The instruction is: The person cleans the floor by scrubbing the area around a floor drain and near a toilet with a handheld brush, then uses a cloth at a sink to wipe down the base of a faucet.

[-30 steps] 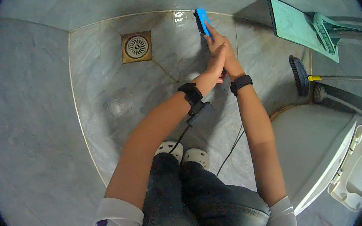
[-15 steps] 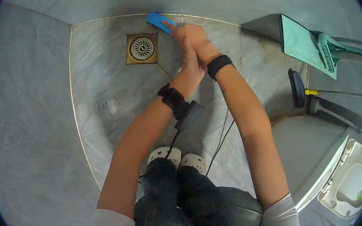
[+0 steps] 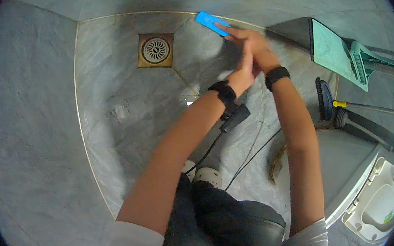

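A blue oblong scrubber (image 3: 213, 23) lies at the seam where the tiled floor meets the far wall. Its underside and any handle are hidden. My right hand (image 3: 259, 48) is closed on its near end, with fingers stretched along the blue top. Just below it, my left hand (image 3: 242, 75) presses against the right hand's palm side. The left fingers look closed, but what they hold is hidden behind the hands. Left of the scrubber, a round slotted drain cover (image 3: 155, 50) sits in a square brownish frame in the floor.
A green dustpan (image 3: 337, 53) leans at the right wall. Below it are a dark-bristled brush (image 3: 324, 98) with a yellow-collared pole and a grey toilet brush (image 3: 342, 118). The toilet (image 3: 339, 153) stands at lower right. Black cables (image 3: 254, 159) hang near my white shoes (image 3: 208, 177).
Both hands and the blue scrubber have moved right along the wall seam, away from the drain. The view has shifted slightly.
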Demonstrator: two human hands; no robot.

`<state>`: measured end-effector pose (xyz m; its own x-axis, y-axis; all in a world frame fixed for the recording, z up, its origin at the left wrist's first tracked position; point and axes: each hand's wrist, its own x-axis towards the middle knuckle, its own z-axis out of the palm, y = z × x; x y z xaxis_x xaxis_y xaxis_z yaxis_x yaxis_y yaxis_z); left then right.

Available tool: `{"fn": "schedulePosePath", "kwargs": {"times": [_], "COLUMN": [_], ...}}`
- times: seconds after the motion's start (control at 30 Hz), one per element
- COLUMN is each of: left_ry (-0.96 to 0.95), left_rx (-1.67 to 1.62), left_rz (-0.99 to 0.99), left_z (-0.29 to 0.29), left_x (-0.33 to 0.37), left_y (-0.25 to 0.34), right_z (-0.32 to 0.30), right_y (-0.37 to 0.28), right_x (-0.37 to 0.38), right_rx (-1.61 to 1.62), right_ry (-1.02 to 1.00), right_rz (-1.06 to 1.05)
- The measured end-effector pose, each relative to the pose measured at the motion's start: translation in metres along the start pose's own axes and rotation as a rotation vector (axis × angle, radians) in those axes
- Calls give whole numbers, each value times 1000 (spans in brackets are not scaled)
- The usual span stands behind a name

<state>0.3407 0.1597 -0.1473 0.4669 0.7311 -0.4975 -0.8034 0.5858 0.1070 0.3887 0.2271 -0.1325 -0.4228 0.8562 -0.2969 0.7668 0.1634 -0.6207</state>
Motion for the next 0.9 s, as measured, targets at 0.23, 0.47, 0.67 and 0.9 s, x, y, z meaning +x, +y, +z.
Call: {"fn": "schedulePosePath", "kwargs": {"times": [0.23,0.47,0.67,0.9], "left_ry": [0,-94,10,2], "left_rx": [-38,4,109,131], "left_rz": [99,78,-83,80], "left_z": [-38,3,9,-21], "left_x": [-3,4,3,-15], "left_y": [66,15,-14,33], "right_z": [31,-2,-6,28], "right_y": [-60,-10,2,-36], "right_x": [49,9,-25,26], "right_rx": [-353,5,-175,-468], "right_ry": [20,88,61,56], "right_rz": [-176,-135,93,-147]}}
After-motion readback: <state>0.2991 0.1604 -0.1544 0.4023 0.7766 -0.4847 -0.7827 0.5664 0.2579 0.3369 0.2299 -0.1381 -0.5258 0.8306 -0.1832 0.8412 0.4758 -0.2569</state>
